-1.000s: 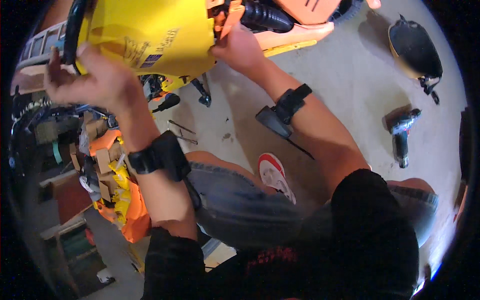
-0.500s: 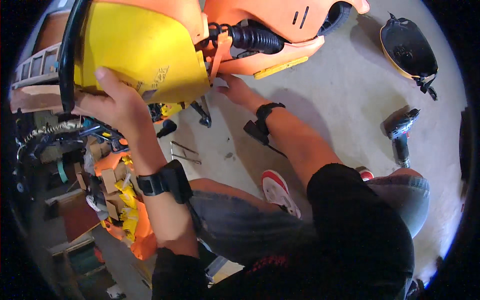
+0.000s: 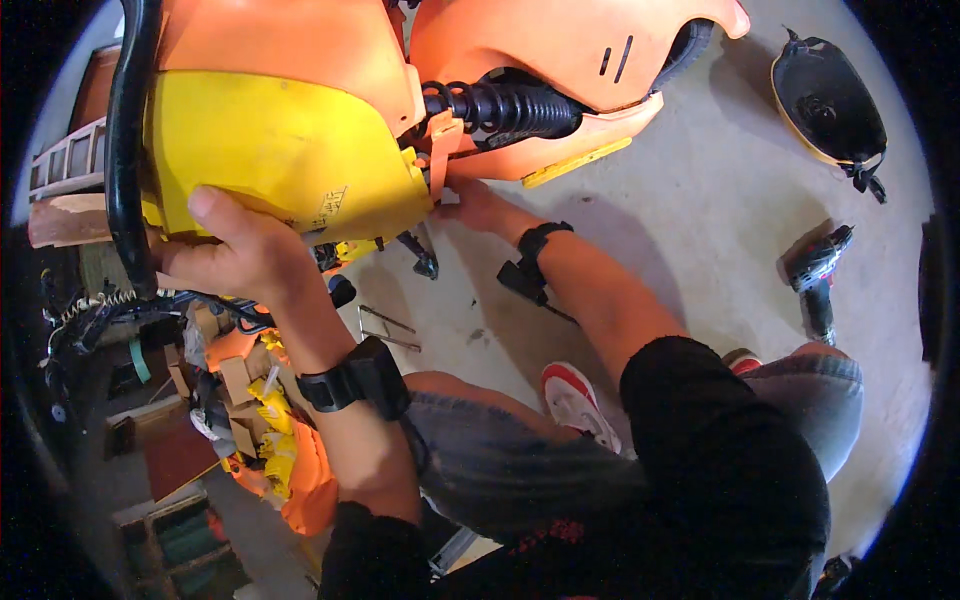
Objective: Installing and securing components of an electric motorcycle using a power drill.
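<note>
A vehicle with orange body panels [image 3: 530, 50] and a yellow panel [image 3: 280, 150] fills the upper left, a black coil-spring shock absorber [image 3: 510, 108] showing between its parts. My left hand [image 3: 235, 245] grips the lower edge of the yellow panel, the thumb lying on its face and the fingers partly behind the edge. At that panel's right-hand corner, just below an orange bracket [image 3: 440, 150], is my right hand [image 3: 485, 210]. Its fingers are bent in, with the tips hidden behind the corner; whatever they hold cannot be made out.
On the floor at right lie a cordless drill [image 3: 818, 280] and a black bucket-like container [image 3: 830, 105] with small items inside. A black bar [image 3: 132, 150] runs down beside my left hand. Orange and yellow parts with cardboard [image 3: 270, 420] are heaped at lower left. A stand leg [image 3: 420, 258] touches the floor.
The view has shifted, so the vehicle and floor items sit lower and slightly further right. Both hands keep about the same places at the yellow panel.
</note>
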Available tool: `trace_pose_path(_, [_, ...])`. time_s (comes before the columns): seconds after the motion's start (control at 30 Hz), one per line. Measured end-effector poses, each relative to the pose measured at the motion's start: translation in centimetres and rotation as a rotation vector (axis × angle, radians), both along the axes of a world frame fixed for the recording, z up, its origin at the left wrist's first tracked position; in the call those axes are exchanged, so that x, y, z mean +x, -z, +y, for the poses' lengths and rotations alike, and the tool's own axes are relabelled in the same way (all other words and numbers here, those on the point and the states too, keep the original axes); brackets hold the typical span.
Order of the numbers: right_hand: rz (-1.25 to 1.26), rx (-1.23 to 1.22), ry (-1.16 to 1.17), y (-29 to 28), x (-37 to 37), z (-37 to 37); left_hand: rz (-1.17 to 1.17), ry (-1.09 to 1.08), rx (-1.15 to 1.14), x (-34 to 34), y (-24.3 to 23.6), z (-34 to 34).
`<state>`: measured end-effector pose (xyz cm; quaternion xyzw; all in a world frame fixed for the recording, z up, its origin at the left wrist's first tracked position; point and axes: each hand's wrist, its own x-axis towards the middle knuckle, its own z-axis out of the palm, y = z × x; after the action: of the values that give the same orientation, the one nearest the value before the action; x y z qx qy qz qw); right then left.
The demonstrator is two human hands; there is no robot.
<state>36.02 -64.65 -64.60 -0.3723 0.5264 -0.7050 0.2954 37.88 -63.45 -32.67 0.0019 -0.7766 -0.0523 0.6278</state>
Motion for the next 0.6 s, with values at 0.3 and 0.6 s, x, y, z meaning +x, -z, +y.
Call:
trace_pose_path(0.3, [-0.086,-0.105,0.051,0.4,0.2,-0.8,0.065,0.021,-0.084,-0.6,0.0,0.0])
trace_pose_path(0.6, [-0.124,-0.221,0.013,1.1,-0.4,-1.4,0.056,0.0,-0.076,-0.1,-0.1,-1.0])
